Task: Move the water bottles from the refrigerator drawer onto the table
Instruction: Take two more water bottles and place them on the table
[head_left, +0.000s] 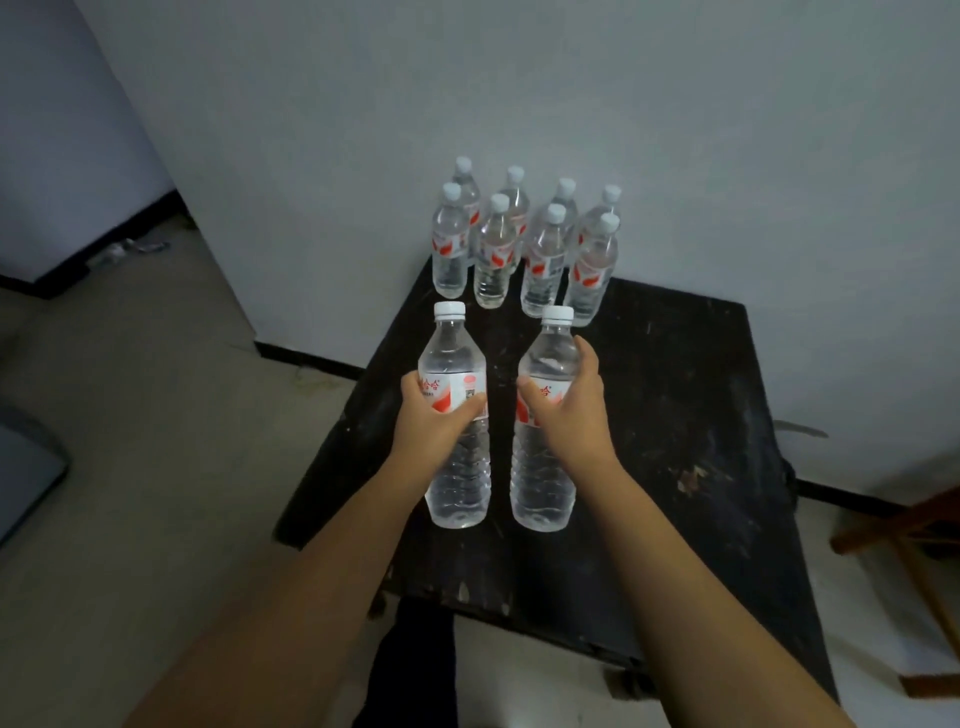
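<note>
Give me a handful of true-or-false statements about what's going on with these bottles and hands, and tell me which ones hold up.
1. Each hand grips one water bottle. True: the left hand holds the left bottle and the right hand holds the right bottle.
2. Eight bottles already stand at the back of the table. True.
3. The bottles have blue caps. False: the caps are white.
4. The standing bottles are lying on their sides. False: they are upright, in two rows by the wall.
5. The table top is dark. True.
6. The held bottles are empty. False: they look filled with clear water.
</note>
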